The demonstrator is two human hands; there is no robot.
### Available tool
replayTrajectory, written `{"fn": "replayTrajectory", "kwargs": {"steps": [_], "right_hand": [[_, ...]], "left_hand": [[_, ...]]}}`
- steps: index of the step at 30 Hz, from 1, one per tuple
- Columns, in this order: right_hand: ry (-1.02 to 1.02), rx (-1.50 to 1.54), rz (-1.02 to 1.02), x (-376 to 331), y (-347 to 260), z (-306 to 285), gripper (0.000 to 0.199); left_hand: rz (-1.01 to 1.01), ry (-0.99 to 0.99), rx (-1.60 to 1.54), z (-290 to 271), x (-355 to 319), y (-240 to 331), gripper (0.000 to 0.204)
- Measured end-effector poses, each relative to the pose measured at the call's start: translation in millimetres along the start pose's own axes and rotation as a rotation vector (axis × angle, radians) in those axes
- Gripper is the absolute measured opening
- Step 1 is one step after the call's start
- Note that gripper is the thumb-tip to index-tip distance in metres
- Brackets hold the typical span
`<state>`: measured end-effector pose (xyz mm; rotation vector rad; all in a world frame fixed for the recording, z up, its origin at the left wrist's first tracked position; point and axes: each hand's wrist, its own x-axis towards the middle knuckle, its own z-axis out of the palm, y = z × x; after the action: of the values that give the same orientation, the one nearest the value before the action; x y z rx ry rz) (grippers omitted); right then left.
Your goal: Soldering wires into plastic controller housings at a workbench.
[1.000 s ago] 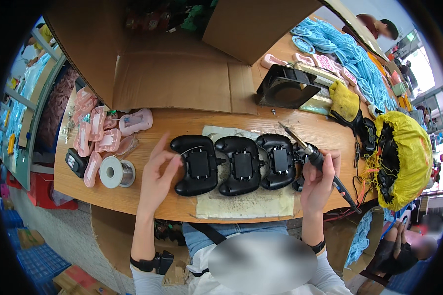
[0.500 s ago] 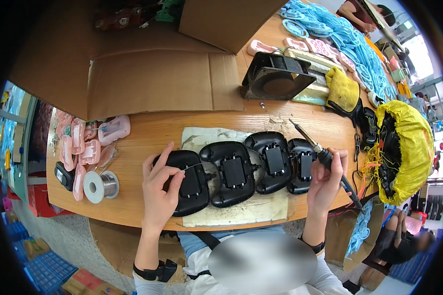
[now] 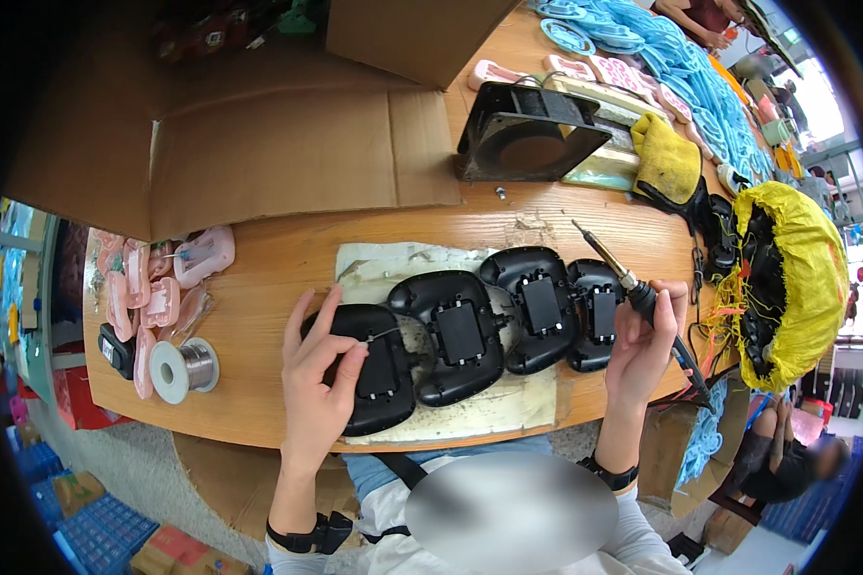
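Note:
Between the thumb and index finger of my left hand [image 3: 318, 383] is a thin piece of solder wire [image 3: 385, 334], its free end reaching over the nearest black housing. My right hand [image 3: 642, 350] grips a soldering iron [image 3: 644, 299] by its dark handle, the tip raised toward the far left and touching nothing. Several rounded black plastic housings lie in a row; the leftmost housing [image 3: 384, 383] is partly hidden by my left hand. A rectangular panel [image 3: 461, 330] sits in the middle of the second one. Under the row is a stained white sheet [image 3: 499, 407].
A solder spool [image 3: 170, 372] and pink plastic shells [image 3: 163, 302] are at the left. Behind stand a large cardboard box [image 3: 288, 158] and a black square fan [image 3: 527, 144]. A yellow cloth [image 3: 665, 151] and a yellow sack [image 3: 807, 278] of black parts are at the right.
My left hand has shifted slightly right and nearer, still pinching the wire. The iron has moved a little right in my right hand. The view has shifted slightly.

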<state>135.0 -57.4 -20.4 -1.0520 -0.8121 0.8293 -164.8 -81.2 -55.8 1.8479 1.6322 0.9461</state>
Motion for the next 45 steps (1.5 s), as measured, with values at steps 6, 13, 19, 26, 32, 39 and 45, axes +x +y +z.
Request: {"fn": "replayTrajectory", "kwargs": {"steps": [6, 13, 19, 26, 32, 39, 45], "right_hand": [[-0.182, 0.082, 0.111, -17, 1, 29, 0.016], [-0.318, 0.018, 0.249, -47, 14, 64, 0.028], [-0.417, -0.083, 0.129, -64, 22, 77, 0.024], [-0.559, -0.212, 0.073, -66, 21, 79, 0.021], [-0.647, -0.299, -0.027, -59, 26, 83, 0.022], [-0.671, -0.367, -0.051, -56, 29, 86, 0.022], [-0.671, -0.362, -0.015, -57, 30, 87, 0.022]], "left_hand": [[-0.161, 0.355, -0.278, -33, -23, -5, 0.012], [-0.452, 0.328, -0.565, -32, -40, -11, 0.013], [-0.361, 0.273, -0.418, -27, -37, -12, 0.008], [-0.075, 0.257, -0.064, -23, -27, -21, 0.011], [-0.022, 0.322, -0.023, -21, -21, -26, 0.018], [0.004, 0.309, 0.035, -20, -20, -26, 0.018], [0.011, 0.276, 0.054, -21, -20, -25, 0.015]]}}
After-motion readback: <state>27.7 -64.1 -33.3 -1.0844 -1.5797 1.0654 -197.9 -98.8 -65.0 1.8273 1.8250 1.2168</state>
